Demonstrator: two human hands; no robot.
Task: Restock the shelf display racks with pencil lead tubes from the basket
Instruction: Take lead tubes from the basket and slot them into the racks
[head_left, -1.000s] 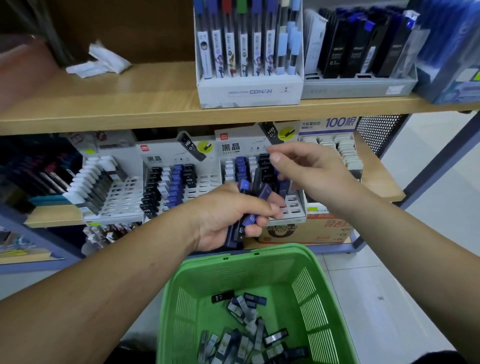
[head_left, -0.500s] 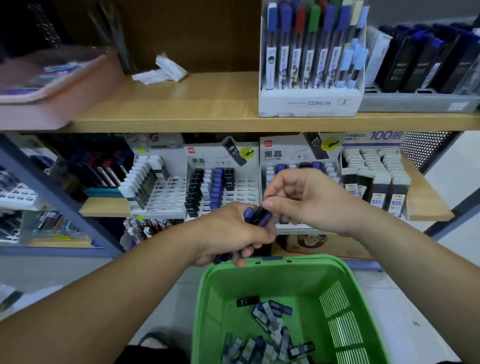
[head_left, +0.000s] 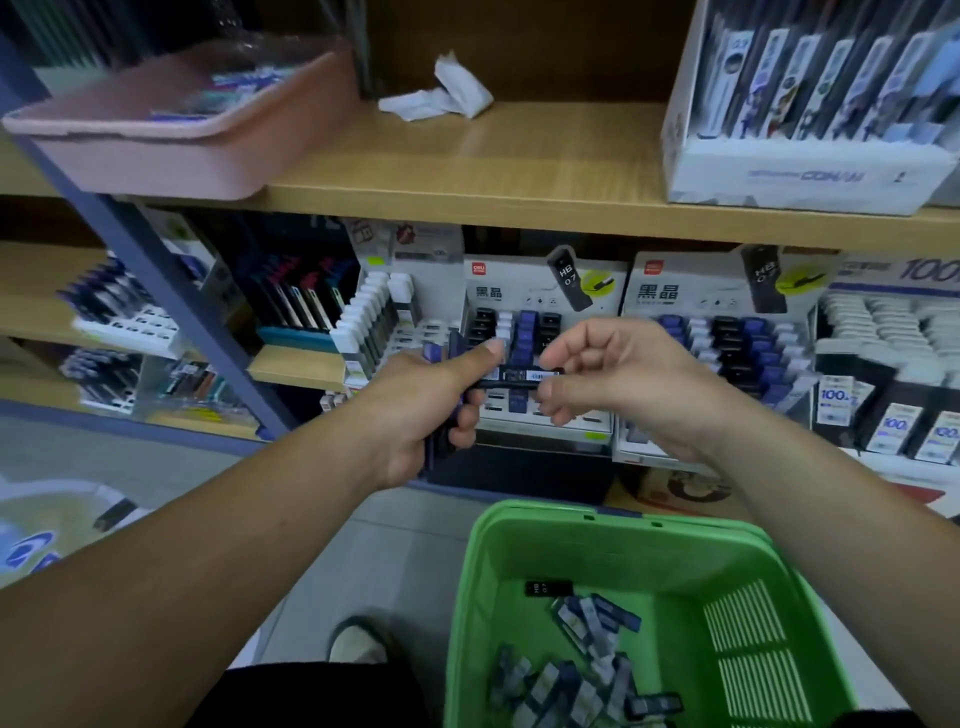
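Left hand (head_left: 415, 415): centre-left of the frame, forearm rising from the lower left; fingers curled round a bundle of tubes (head_left: 434, 353), thumb stretched rightward along a black tube (head_left: 519, 375).
Black tube: level between both hands, in front of the centre display rack (head_left: 519, 283).
Right hand (head_left: 628, 379): right of centre, forearm from the lower right; thumb and forefinger pinch the black tube's right end, other fingers curled.
Basket (head_left: 597, 540): lower right, green, with loose tubes (head_left: 582, 670) in its bottom.
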